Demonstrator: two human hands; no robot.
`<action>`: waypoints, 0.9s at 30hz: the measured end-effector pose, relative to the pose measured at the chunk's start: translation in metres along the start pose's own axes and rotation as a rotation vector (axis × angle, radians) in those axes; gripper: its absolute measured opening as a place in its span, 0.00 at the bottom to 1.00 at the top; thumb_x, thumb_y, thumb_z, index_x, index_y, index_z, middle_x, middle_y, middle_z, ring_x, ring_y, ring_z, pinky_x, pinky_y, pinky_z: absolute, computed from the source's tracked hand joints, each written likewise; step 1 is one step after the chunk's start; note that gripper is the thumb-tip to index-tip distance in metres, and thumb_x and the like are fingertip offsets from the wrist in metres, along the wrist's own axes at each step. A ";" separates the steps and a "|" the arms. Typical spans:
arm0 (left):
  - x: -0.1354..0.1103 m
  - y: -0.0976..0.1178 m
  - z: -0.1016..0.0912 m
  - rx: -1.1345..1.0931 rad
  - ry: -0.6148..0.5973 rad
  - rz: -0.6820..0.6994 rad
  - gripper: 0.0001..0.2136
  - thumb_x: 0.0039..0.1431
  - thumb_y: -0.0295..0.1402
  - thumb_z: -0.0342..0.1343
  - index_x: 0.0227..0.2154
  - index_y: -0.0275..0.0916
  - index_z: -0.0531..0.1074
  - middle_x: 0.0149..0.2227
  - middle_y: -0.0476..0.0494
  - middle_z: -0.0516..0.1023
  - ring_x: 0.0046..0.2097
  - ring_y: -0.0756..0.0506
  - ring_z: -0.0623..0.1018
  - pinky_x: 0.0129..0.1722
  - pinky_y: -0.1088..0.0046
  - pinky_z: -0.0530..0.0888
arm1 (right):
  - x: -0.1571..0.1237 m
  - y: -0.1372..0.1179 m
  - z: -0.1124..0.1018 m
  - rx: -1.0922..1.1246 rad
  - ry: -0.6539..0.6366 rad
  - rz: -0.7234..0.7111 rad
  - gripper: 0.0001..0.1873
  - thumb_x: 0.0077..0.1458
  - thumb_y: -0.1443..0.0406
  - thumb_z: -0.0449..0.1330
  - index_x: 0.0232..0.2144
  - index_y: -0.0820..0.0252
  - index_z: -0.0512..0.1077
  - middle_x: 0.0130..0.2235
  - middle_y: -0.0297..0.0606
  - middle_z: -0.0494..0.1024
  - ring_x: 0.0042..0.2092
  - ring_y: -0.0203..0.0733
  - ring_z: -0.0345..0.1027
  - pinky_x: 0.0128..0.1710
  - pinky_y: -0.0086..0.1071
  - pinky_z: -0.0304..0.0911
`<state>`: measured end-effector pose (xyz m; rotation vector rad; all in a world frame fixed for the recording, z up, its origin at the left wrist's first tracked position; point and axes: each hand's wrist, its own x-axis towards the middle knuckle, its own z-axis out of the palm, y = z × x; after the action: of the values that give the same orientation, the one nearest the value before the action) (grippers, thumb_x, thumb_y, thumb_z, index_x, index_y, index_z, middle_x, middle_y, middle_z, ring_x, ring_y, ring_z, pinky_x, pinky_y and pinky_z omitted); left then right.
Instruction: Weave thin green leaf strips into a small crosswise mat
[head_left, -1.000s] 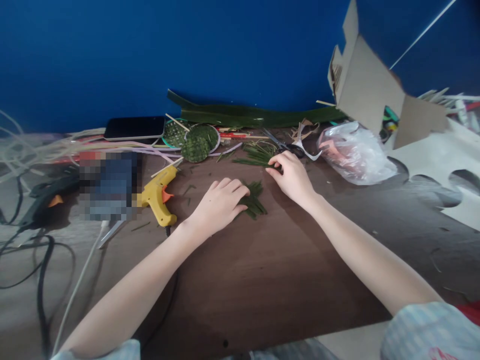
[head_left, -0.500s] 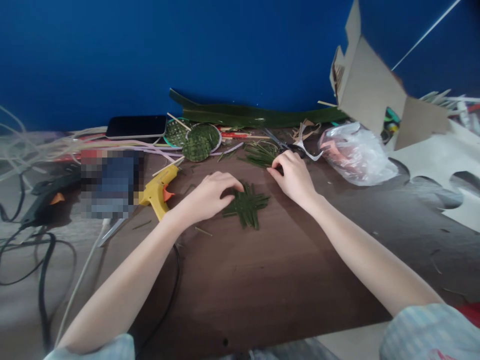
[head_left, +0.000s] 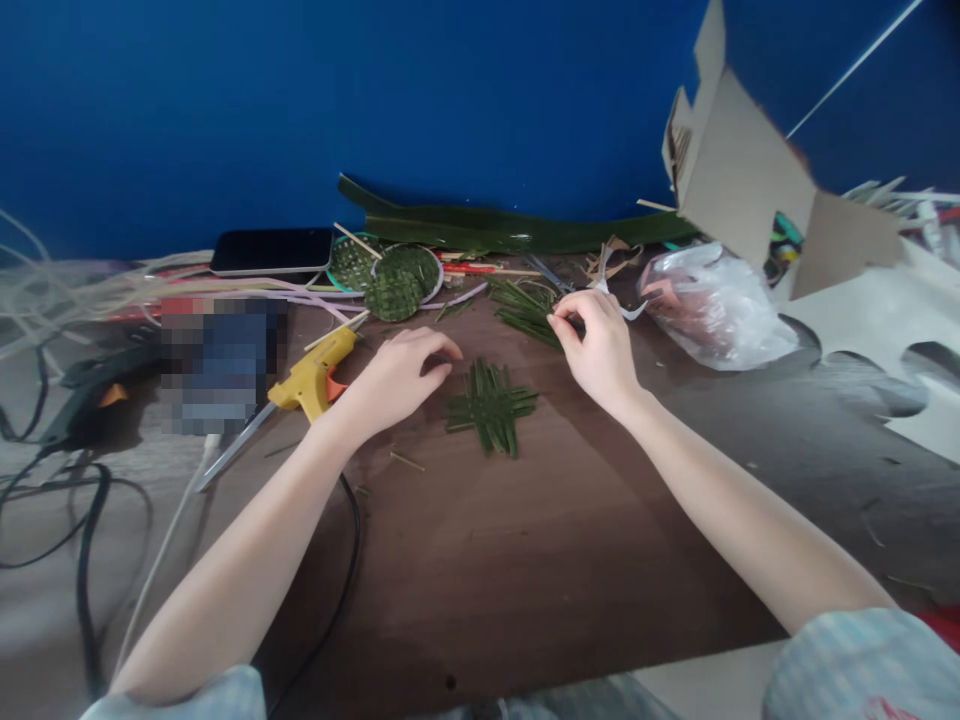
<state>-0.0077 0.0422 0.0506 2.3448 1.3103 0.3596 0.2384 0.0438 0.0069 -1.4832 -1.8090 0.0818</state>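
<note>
In the head view, the cross-shaped leaf weave (head_left: 492, 407) lay flat on the dark surface (head_left: 525, 540), between the hands and nearer than the loose leaf strips (head_left: 521, 312); lying flat, it seemed to need no support. The left hand (head_left: 401, 375) hung just to its left, its fingers loosely curved, parted from the thumb and holding nothing, which left the weave uncovered. The right hand (head_left: 604, 350) was at the near right end of the strips, fingertips drawn together, probably for picking out something thin; whether they gripped a strip, I couldn't tell. The scissors (head_left: 551, 274) lay beyond, partly hidden by that hand. The yellow glue gun (head_left: 311, 375) rested at left, apparently placed within easy reach.
</note>
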 end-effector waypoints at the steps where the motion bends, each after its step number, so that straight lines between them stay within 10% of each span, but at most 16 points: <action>1: 0.000 0.000 0.000 -0.002 0.003 -0.007 0.09 0.56 0.30 0.48 0.37 0.38 0.71 0.41 0.45 0.75 0.46 0.44 0.73 0.50 0.63 0.68 | 0.001 -0.002 -0.002 0.045 -0.011 0.012 0.06 0.54 0.65 0.54 0.26 0.56 0.63 0.32 0.39 0.73 0.36 0.43 0.65 0.39 0.38 0.59; 14: 0.000 0.003 0.003 0.011 -0.038 -0.061 0.07 0.55 0.31 0.51 0.35 0.38 0.71 0.39 0.45 0.76 0.43 0.44 0.73 0.46 0.64 0.69 | 0.003 -0.012 -0.008 0.473 -0.399 0.281 0.08 0.51 0.61 0.59 0.29 0.60 0.72 0.23 0.34 0.75 0.28 0.38 0.70 0.34 0.35 0.63; 27: 0.000 0.006 0.004 0.029 -0.051 -0.067 0.07 0.55 0.32 0.51 0.35 0.38 0.71 0.39 0.45 0.76 0.44 0.43 0.73 0.46 0.62 0.68 | 0.005 0.002 -0.003 0.230 -0.120 0.234 0.02 0.46 0.67 0.60 0.25 0.59 0.73 0.27 0.36 0.77 0.29 0.40 0.69 0.34 0.38 0.64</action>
<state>-0.0016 0.0382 0.0504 2.3116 1.3753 0.2599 0.2416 0.0470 0.0106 -1.5426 -1.6471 0.4885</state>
